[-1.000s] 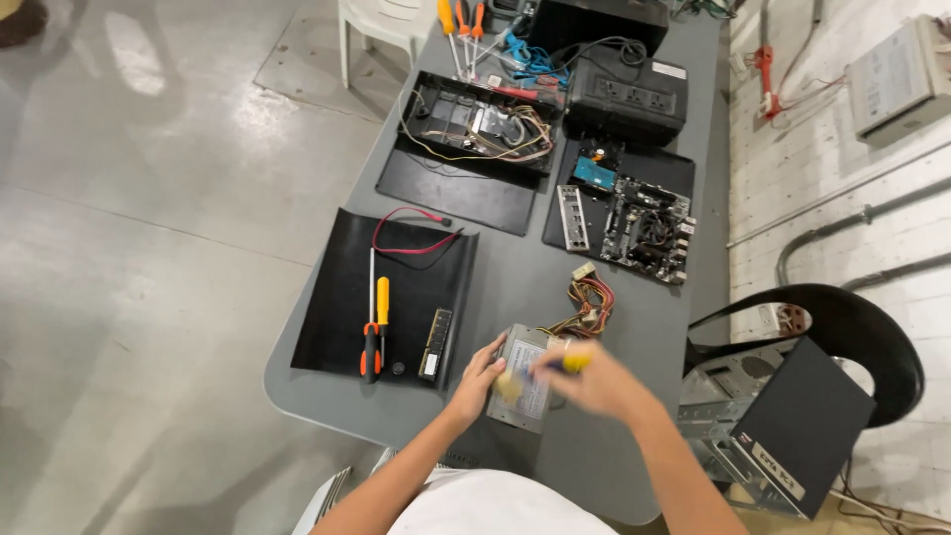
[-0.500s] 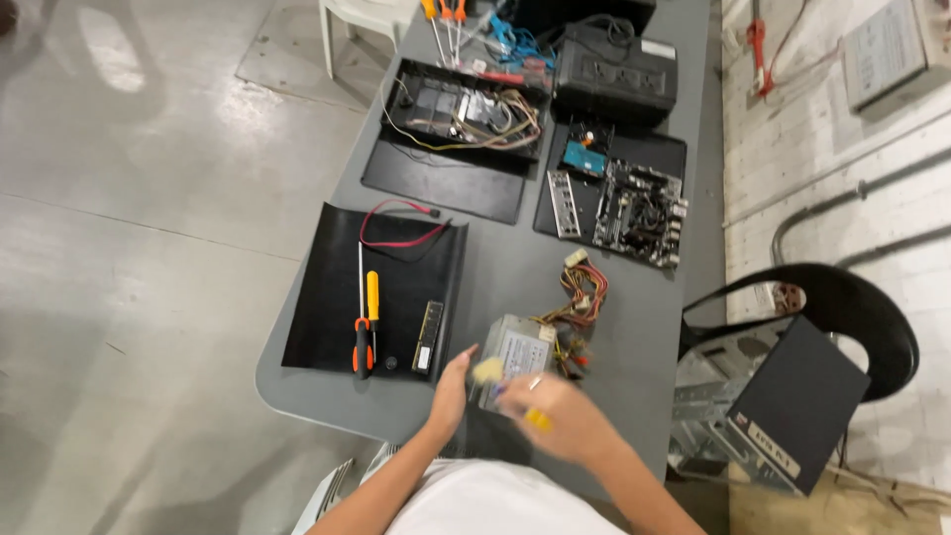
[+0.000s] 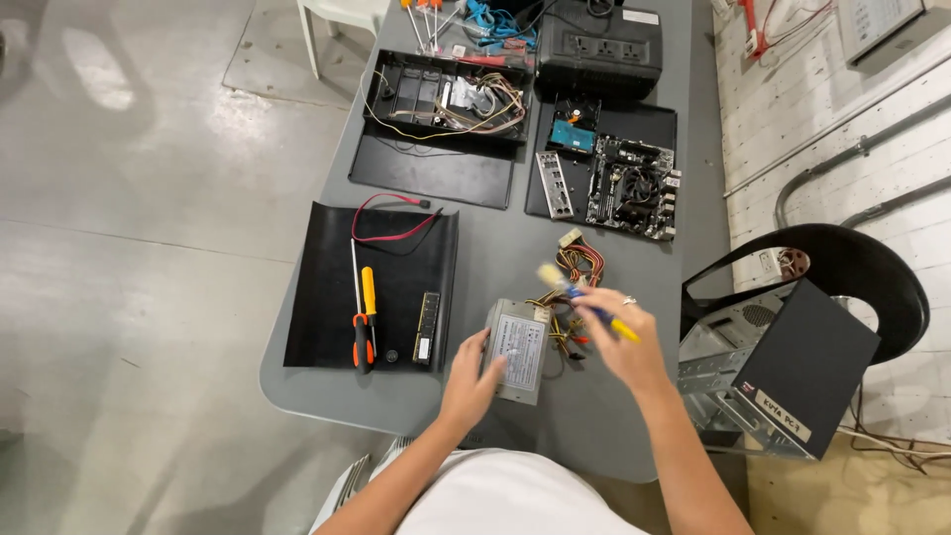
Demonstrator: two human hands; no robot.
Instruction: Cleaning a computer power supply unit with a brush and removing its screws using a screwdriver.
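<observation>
Screwdrivers (image 3: 364, 319) with orange and yellow handles lie on a black mat (image 3: 322, 297) near the table's (image 3: 495, 248) left edge, beside a memory stick (image 3: 427, 327) and under a looped red cable (image 3: 391, 220).

Just right of the mat, close to the near edge, the left hand (image 3: 474, 379) reaches forward from a bare forearm angled up from the lower left. Its fingers are spread and curled over the near left side of a grey power supply box (image 3: 520, 348), thumb toward the label face, clamping the box steady on the table.

From the box's far right corner a bundle of coloured wires (image 3: 573, 266) trails toward the far edge.

The right hand (image 3: 622, 340) hovers over those wires, forearm coming up from the lower right, wrist bent slightly inward. Its fingers are closed around a brush (image 3: 586, 302) with a yellow and blue handle, the pale bristles pointing up-left above the box's far right corner.

Farther back lie a motherboard (image 3: 632, 188) and an open black case (image 3: 444, 94).
</observation>
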